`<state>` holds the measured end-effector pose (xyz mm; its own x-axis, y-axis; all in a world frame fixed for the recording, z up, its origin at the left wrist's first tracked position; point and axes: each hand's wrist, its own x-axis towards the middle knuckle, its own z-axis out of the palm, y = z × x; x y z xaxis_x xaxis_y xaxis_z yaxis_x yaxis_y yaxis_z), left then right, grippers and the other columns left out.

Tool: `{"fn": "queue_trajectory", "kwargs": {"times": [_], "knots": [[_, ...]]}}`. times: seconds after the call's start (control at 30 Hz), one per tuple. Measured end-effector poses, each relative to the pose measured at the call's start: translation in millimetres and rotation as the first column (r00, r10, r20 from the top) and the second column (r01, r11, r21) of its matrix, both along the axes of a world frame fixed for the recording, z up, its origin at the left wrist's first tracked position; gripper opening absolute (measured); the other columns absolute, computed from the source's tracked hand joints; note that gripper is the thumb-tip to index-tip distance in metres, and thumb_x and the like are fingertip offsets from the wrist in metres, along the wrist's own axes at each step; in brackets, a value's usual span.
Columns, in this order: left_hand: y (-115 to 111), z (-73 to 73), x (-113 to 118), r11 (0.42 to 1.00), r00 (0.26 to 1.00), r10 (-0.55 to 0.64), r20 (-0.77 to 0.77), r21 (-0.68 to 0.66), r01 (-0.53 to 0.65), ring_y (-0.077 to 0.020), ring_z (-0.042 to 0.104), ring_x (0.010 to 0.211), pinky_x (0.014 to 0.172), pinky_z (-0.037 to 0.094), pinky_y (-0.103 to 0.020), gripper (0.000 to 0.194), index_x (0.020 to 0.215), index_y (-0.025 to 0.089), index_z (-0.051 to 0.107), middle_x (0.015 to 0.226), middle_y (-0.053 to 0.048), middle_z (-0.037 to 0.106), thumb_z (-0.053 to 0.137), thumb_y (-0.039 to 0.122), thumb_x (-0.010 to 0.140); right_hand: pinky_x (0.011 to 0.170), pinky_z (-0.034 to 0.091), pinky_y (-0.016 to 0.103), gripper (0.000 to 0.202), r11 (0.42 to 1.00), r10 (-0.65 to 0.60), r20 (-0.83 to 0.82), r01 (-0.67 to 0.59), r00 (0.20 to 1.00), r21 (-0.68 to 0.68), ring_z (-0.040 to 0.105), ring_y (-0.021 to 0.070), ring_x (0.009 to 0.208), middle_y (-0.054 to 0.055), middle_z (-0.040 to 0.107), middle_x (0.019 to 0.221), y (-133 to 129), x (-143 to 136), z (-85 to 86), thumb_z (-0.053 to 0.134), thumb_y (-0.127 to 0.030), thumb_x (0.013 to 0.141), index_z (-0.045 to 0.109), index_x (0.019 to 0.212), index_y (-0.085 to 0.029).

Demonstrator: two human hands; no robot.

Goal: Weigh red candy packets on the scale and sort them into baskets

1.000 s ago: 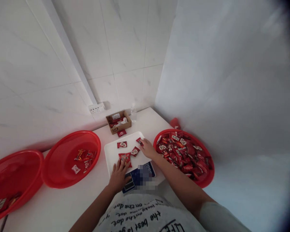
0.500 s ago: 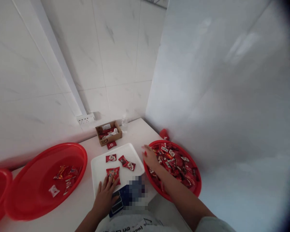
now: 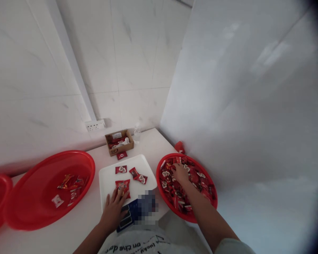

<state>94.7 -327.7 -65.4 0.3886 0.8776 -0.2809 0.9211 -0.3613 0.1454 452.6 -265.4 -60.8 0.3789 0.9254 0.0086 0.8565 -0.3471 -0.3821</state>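
Observation:
My left hand (image 3: 111, 211) lies with spread fingers on a red snack packet (image 3: 125, 184) at the near edge of a white tray (image 3: 105, 178). Farther back on the tray are a small red packet (image 3: 121, 169) and a pair of overlapping ones (image 3: 138, 176). A blue panel with dark windows (image 3: 129, 213), partly pixelated, shows at the tray's near side. My right hand (image 3: 181, 173) reaches into a round red basin (image 3: 159, 188) heaped with small red packets (image 3: 178, 197). Its fingers curve down, apart, among the packets; the tips are partly hidden.
A tilted red basin (image 3: 29, 197) with some packets stands at the left, another red basin (image 3: 0, 197) beyond it. Behind the tray are a small cardboard box (image 3: 119, 149) of packets, a loose red packet (image 3: 122, 155) and a clear plastic item (image 3: 137, 135). Walls border the table.
My right hand has moved from the basin's left rim to the right, in over the packets. My left hand stays on the packet. The view has shifted slightly.

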Motion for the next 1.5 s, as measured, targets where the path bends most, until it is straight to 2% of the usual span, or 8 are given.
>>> {"fn": "queue_trajectory", "kwargs": {"times": [0.17,0.33,0.5,0.63,0.77,0.97,1.17,1.5], "knots": [[-1.6,-1.3,-0.7,1.000,1.000,0.005,0.011,0.015,-0.005,-0.0281,0.009,0.138,0.109,0.014,-0.055,0.071,0.140,0.034,0.026,0.152,-0.001,0.014,0.052,0.020,0.075,0.086,0.042,0.038,0.025,0.992,0.047,-0.100,-0.035,0.994,0.119,0.056,0.0241,0.097,0.011,0.060,0.106,4.0,-2.9,17.6,0.045,-0.027,0.082,0.061,0.099,-0.020],[-3.4,-1.8,-0.2,1.000,1.000,0.012,0.020,0.010,-0.013,-0.0296,0.010,0.138,0.108,0.014,-0.057,0.072,0.141,0.033,0.026,0.152,-0.002,0.012,0.053,0.019,0.076,0.073,0.049,0.032,0.028,0.959,0.279,-0.312,-0.249,0.908,0.133,0.061,0.0190,0.076,0.003,0.067,0.084,14.2,-50.2,22.9,0.046,-0.040,0.082,0.063,0.090,-0.019],[-4.0,3.8,1.3,1.000,1.000,0.020,-0.001,0.000,-0.020,-0.0298,0.009,0.138,0.107,0.011,-0.060,0.071,0.141,0.033,0.025,0.152,-0.001,0.012,0.052,0.021,0.076,0.085,0.047,0.035,0.039,0.915,0.400,-0.434,-0.373,0.807,0.151,0.061,0.0193,0.094,0.009,0.064,0.109,10.3,-106.0,12.7,0.053,-0.029,0.077,0.058,0.113,-0.018],[-2.8,9.9,2.9,0.998,0.999,0.036,0.001,-0.043,-0.035,-0.0302,0.008,0.138,0.106,0.006,-0.062,0.068,0.140,0.033,0.025,0.152,-0.002,0.012,0.052,0.026,0.078,0.104,0.031,0.041,0.042,0.918,0.395,-0.269,-0.364,0.879,0.158,0.043,0.0252,0.122,0.014,0.052,0.127,-10.2,-116.1,2.8,0.052,-0.024,0.077,0.056,0.118,-0.015],[-0.5,9.1,7.1,0.998,0.998,0.054,0.015,-0.030,-0.054,-0.0298,0.006,0.139,0.106,0.004,-0.063,0.063,0.140,0.031,0.028,0.152,-0.002,0.011,0.049,0.028,0.081,0.108,0.024,0.044,0.045,0.941,0.338,-0.045,-0.338,0.940,0.012,0.033,0.0292,0.129,0.016,0.043,0.136,-40.7,-105.4,-12.4,0.049,-0.025,0.080,0.054,0.123,-0.014],[13.7,7.6,23.7,0.991,0.991,0.124,0.045,0.049,-0.126,-0.0295,0.005,0.139,0.107,0.007,-0.060,0.064,0.142,0.026,0.024,0.152,-0.007,0.011,0.048,0.034,0.083,0.107,0.022,0.044,0.052,0.925,0.335,0.026,-0.324,0.942,-0.197,0.025,0.0280,0.135,0.011,0.037,0.142,-71.6,-99.7,-27.7,0.045,-0.026,0.082,0.042,0.134,-0.021],[48.0,0.1,49.2,0.988,0.986,-0.064,0.151,0.147,0.042,-0.0327,0.008,0.138,0.107,0.009,-0.061,0.065,0.141,0.036,0.023,0.152,-0.004,0.015,0.051,0.042,0.083,0.107,0.025,0.043,0.047,0.924,0.341,0.040,-0.328,0.939,-0.195,0.028,0.0282,0.133,0.013,0.037,0.142,-70.0,-101.9,-30.0,0.041,-0.026,0.085,0.046,0.132,-0.021],[66.7,6.5,49.1,0.970,0.946,-0.191,0.260,0.201,0.140,-0.0273,0.028,0.133,0.110,0.013,-0.055,0.030,0.113,0.021,0.054,0.126,-0.007,0.053,0.050,0.023,0.083,0.104,0.029,0.043,0.043,0.925,0.350,0.065,-0.334,0.934,-0.184,0.036,0.0289,0.128,0.015,0.042,0.136,-71.2,-101.9,-28.8,0.042,-0.024,0.085,0.050,0.128,-0.021]]}}
